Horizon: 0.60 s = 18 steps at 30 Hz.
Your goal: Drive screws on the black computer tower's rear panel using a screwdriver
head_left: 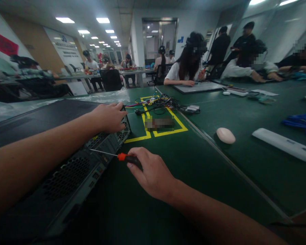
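In the head view, the person's right hand [153, 172] has its grip closed around the dark handle of a screwdriver [122, 157] with an orange collar. The shaft points left to the slotted back of a black computer case [68, 177], which lies on the green worktop [188, 156]; whether the tip touches a screw cannot be told. The left hand [111, 117] rests on the case's far upper edge beside the round fan grille, its grip unclosed. Beyond lie tangled cables [165, 101] and a pixelated object [160, 123] by yellow tape [172, 132]. A pale oval object [225, 135] sits farther right.
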{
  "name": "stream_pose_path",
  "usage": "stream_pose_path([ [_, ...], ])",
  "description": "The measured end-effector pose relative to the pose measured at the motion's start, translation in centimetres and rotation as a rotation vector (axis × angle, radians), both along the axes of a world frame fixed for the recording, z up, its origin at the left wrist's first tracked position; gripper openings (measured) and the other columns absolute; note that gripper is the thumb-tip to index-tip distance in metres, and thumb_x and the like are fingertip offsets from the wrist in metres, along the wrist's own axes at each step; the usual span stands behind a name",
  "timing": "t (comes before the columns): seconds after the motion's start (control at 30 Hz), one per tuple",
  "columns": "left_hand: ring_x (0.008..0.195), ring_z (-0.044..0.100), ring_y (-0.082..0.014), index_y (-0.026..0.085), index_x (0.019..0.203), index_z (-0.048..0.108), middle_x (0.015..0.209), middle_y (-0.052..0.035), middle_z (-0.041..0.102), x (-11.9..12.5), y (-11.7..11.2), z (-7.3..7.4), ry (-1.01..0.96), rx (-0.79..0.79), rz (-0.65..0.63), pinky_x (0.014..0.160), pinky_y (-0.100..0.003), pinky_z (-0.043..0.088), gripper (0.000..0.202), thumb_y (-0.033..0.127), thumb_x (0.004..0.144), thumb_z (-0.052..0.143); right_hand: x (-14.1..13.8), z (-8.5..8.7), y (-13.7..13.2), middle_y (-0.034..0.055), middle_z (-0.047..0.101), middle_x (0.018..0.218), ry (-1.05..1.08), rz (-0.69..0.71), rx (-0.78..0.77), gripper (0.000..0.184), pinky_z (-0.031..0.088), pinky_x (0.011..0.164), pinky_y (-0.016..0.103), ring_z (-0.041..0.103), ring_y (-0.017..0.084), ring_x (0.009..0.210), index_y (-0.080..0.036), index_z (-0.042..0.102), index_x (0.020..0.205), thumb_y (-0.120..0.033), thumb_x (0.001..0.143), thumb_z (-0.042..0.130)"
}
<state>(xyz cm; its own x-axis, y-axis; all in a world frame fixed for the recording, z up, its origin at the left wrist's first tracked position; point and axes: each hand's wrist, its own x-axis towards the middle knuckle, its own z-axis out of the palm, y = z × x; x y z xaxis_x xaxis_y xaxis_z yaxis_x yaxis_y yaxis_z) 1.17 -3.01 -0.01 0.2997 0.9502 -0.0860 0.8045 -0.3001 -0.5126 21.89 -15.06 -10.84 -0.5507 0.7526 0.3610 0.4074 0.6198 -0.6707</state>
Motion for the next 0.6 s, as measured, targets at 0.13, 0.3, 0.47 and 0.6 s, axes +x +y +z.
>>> stream_pose_path([
  [0.13, 0.150, 0.056, -0.0423, 0.025, 0.159, 0.063, 0.172, -0.0204, 0.050, 0.06, -0.08, 0.11, -0.021, -0.003, 0.012, 0.112, -0.055, 0.056, 0.065, 0.052, 0.101, 0.053, 0.03, 0.25, -0.17, 0.0064, 0.071, 0.115, -0.011, -0.001, -0.006, 0.022, 0.050, 0.082, 0.039, 0.068, 0.022, 0.094, -0.023, 0.062, 0.131, -0.026, 0.109, 0.060],
  [0.3, 0.153, 0.054, -0.0441, 0.024, 0.162, 0.060, 0.179, -0.0198, 0.041, 0.13, -0.14, 0.21, -0.051, -0.011, 0.034, 0.117, -0.055, 0.052, 0.070, 0.052, 0.098, 0.055, 0.02, 0.52, -0.35, 0.0055, 0.070, 0.114, -0.016, -0.015, -0.013, 0.021, 0.050, 0.082, 0.037, 0.067, 0.021, 0.094, -0.024, 0.062, 0.130, -0.028, 0.109, 0.061],
  [0.47, 0.154, 0.053, -0.0428, 0.022, 0.162, 0.060, 0.179, -0.0209, 0.041, 0.01, -0.01, 0.17, -0.046, -0.011, 0.014, 0.117, -0.053, 0.052, 0.070, 0.052, 0.099, 0.053, 0.07, 0.64, -0.50, 0.0051, 0.069, 0.112, -0.006, -0.026, 0.000, 0.021, 0.048, 0.078, 0.036, 0.066, 0.020, 0.090, -0.023, 0.064, 0.129, -0.031, 0.110, 0.060],
  [0.6, 0.154, 0.052, -0.0452, 0.023, 0.161, 0.061, 0.180, -0.0205, 0.039, -0.04, -0.02, 0.19, -0.064, -0.016, 0.019, 0.117, -0.056, 0.051, 0.070, 0.052, 0.098, 0.055, 0.06, 0.71, -0.46, 0.0056, 0.070, 0.114, -0.006, -0.042, 0.012, 0.023, 0.047, 0.077, 0.035, 0.065, 0.020, 0.090, -0.023, 0.067, 0.130, -0.034, 0.111, 0.059],
])
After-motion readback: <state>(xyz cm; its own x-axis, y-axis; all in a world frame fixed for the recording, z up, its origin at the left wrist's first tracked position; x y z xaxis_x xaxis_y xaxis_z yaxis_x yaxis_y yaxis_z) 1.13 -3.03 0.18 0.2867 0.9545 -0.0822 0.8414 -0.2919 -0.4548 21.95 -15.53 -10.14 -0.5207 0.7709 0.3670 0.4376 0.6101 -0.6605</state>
